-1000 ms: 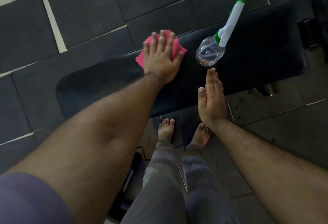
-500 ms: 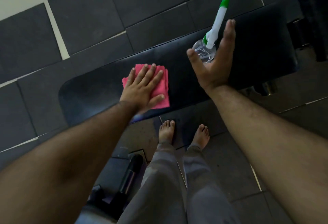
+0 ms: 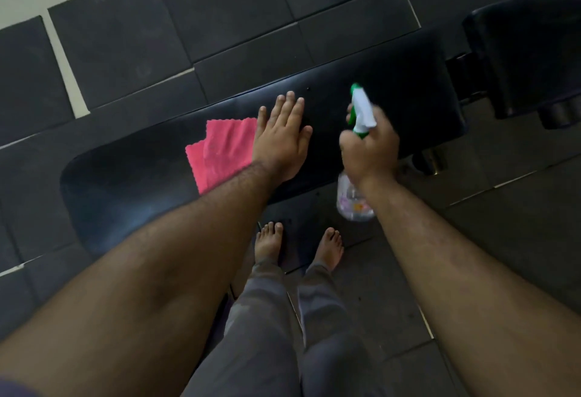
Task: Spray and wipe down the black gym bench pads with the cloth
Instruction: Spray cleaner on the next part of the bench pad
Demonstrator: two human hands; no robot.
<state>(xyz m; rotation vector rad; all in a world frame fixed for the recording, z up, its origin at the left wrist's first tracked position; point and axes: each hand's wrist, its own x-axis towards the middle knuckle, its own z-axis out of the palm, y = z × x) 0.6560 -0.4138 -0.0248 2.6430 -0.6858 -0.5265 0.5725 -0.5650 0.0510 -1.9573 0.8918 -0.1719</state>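
Black pad: the long bench pad (image 3: 125, 183) runs across the view from lower left to upper right, over dark floor tiles (image 3: 239, 10); a second pad (image 3: 528, 50) sits beyond its right end, apart from it.
Pink cloth: the cloth (image 3: 220, 151) lies flat on the long pad, near its middle, partly folded over itself.
Left hand: the left hand (image 3: 281, 138) is spread flat, fingers apart, palm down; its heel and wrist cover the cloth's right edge while the fingers rest on bare pad just beside it. It grips nothing.
Right hand: the right hand (image 3: 371, 148) is closed around the neck of the spray bottle (image 3: 355, 198), lifted clear of the pad.
Bottle attitude: the green-and-white nozzle points away from the person, over the pad's right half; the clear body hangs toward the near edge. Motion blur softens the trigger; whether a finger is on it cannot be told.
Step in hand: judged to be spraying, with wiping paused.
Coverage: no wet sheen can be made out, so progress is uncertain; the second pad looks untouched.
Next move calls for: aiming the nozzle at the pad's right half, squeezing, then sliding the left hand back onto the cloth to carry it over the wetted area.
Risk: spray drifting onto the left hand, which lies close to the nozzle's line.
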